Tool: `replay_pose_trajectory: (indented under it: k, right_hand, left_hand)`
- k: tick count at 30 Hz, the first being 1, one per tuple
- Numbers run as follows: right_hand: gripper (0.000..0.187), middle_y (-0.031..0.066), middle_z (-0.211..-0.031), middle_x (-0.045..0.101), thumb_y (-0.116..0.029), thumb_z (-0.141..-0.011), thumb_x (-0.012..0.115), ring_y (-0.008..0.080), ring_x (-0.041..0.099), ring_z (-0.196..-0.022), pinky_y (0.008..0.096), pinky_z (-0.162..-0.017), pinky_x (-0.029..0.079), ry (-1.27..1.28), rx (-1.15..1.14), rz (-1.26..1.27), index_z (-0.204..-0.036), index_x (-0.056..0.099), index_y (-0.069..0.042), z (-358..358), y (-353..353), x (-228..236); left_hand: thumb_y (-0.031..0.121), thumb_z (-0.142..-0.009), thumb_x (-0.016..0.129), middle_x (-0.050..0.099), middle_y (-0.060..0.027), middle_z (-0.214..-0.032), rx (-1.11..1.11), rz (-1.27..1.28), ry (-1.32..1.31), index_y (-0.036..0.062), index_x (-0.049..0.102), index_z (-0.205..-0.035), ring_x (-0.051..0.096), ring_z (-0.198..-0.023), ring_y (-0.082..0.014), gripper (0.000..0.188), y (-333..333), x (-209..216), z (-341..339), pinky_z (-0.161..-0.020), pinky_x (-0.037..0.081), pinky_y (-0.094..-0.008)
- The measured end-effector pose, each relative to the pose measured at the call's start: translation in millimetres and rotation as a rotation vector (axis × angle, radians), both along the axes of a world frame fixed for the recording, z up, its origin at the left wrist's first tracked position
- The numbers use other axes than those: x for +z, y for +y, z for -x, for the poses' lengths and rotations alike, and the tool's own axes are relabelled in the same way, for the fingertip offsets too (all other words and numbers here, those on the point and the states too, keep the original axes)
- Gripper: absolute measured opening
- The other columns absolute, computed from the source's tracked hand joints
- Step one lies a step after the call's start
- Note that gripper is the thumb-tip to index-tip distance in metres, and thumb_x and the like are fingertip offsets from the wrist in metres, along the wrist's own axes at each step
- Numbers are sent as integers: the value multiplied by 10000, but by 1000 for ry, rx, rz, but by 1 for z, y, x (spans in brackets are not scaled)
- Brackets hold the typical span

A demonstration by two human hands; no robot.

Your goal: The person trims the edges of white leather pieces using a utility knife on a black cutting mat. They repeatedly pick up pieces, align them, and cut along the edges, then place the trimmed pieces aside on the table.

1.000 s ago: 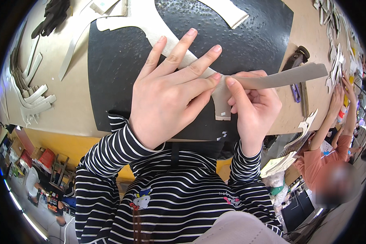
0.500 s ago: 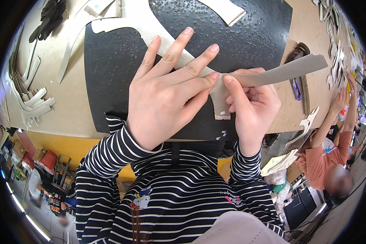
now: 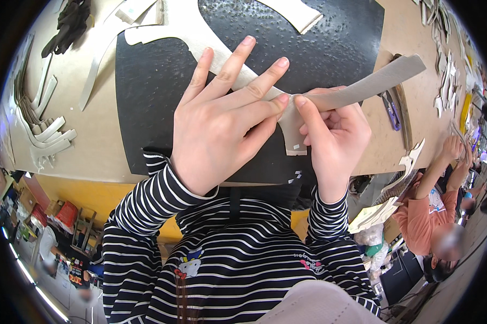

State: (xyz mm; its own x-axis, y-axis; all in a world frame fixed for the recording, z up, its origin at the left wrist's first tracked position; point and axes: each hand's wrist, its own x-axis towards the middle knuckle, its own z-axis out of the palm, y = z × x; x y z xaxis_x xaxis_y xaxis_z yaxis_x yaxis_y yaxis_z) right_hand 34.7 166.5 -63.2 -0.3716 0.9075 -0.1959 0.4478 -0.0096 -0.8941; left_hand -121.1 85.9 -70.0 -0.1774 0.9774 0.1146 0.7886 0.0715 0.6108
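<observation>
A long beige leather-like piece runs diagonally over the black mat and narrows toward my hands. My left hand lies across it, thumb and index finger pinched at its narrow part while the other fingers spread out. Right beside that pinch, my right hand grips a grey-beige strip between thumb and curled fingers. The strip's free end sticks out to the right, above the table. Below the meeting point hangs a short tab with a small white sticker. My fingers hide how the parts join.
The black mat lies on a tan table. Stacked cut pieces and a dark glove are at left. Another pale piece lies at the far side. A purple-handled tool sits at right. A co-worker in a coral shirt works beyond.
The strip's free end has swung slightly left and upward in the picture. Both hands keep nearly the same place and grip. At right, the co-worker's hands have shifted.
</observation>
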Motion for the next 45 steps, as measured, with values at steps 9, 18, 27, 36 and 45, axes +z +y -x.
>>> replay_pose_trajectory:
  k: [9,18,27,36,45]
  right_hand:
    - [167,24,-706,653,-71,-853,749,38,569,-535,178,-439,389,-70,7,138,-949,669,40,5,6,7]
    - [692,146,-1122,501,-284,-843,789,171,577,-782,268,-655,501,-216,-48,-499,-1384,468,4,-10,23,-5]
    - [381,168,-1035,578,-227,-972,602,331,581,-978,422,-863,466,-803,152,-821,-1336,575,-116,-154,118,-27]
    - [238,122,-819,682,-160,-1017,518,306,652,-658,385,-571,506,-348,-74,-962,-1233,599,-105,-114,88,33]
    - [332,114,-696,626,-63,-972,573,209,604,-550,318,-534,482,-375,421,-865,-1297,635,-83,-58,5,49]
  left_hand:
    - [209,-851,730,648,9,-1317,-2,-76,62,175,774,-912,476,-1364,-307,82,-2,-3,-1,-1157,274,-539]
    - [152,-888,654,483,-29,-1489,-68,-19,339,201,621,-1298,433,-1380,-314,415,-29,-1,-13,-1125,307,-576]
    - [91,-915,637,578,-95,-1363,3,-205,15,68,661,-1193,468,-1348,-312,280,-40,-11,-9,-1143,320,-521]
    - [35,-903,630,657,-131,-1218,86,-328,-158,9,683,-1092,579,-1219,-327,198,-43,-13,-5,-1096,409,-453]
    - [8,-893,623,675,-131,-1180,105,-339,-164,-9,692,-1059,605,-1183,-310,181,-41,-15,-5,-1078,431,-433]
